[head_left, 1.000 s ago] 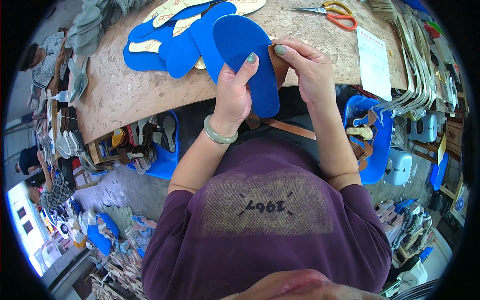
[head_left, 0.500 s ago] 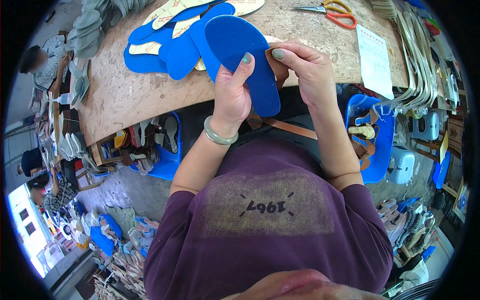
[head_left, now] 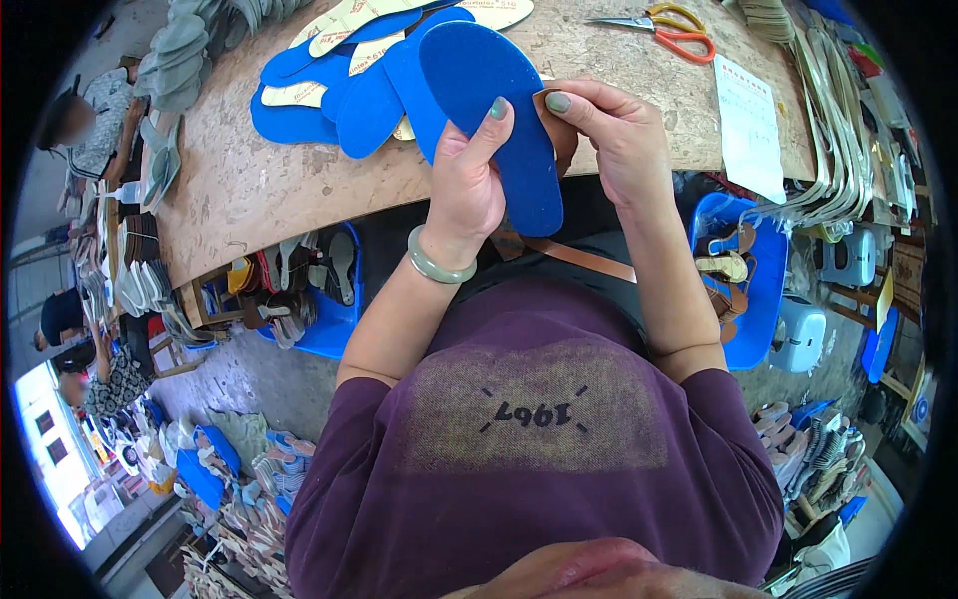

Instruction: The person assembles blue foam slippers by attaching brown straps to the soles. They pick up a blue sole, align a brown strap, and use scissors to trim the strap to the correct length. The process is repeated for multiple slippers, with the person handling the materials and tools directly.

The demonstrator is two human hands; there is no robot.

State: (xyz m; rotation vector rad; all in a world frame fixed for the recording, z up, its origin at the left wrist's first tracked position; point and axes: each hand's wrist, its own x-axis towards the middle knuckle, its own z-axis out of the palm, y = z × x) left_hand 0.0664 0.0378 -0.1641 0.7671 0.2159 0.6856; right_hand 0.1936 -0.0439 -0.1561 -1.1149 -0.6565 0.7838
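My left hand (head_left: 469, 190) is closed round a dark blue insole (head_left: 489, 85), its thumb pressed flat on the blue face and a pale green bangle on the wrist. The insole is held tilted above the table's near edge, wide end away from me. At its right edge, my right hand (head_left: 631, 145) pinches a brown leather-like strap (head_left: 561, 135) between thumb and bent forefinger. Part of that strap is hidden behind the insole, so I cannot tell whether it is fixed there. Just beyond lies a loose pile of blue insoles (head_left: 371, 112), some with cream undersides up.
Orange-handled scissors (head_left: 684, 42) and a written paper sheet (head_left: 748, 125) lie on the wooden table (head_left: 230, 205). Long pale strips (head_left: 848, 120) hang at its right end. Blue bins (head_left: 763, 309) of shoe parts stand below. Grey sole pieces (head_left: 180, 65) are stacked far left; other people are beyond.
Both hands keep their grip. The insole and my left thumb have risen slightly in the picture, and the view has shifted a little.
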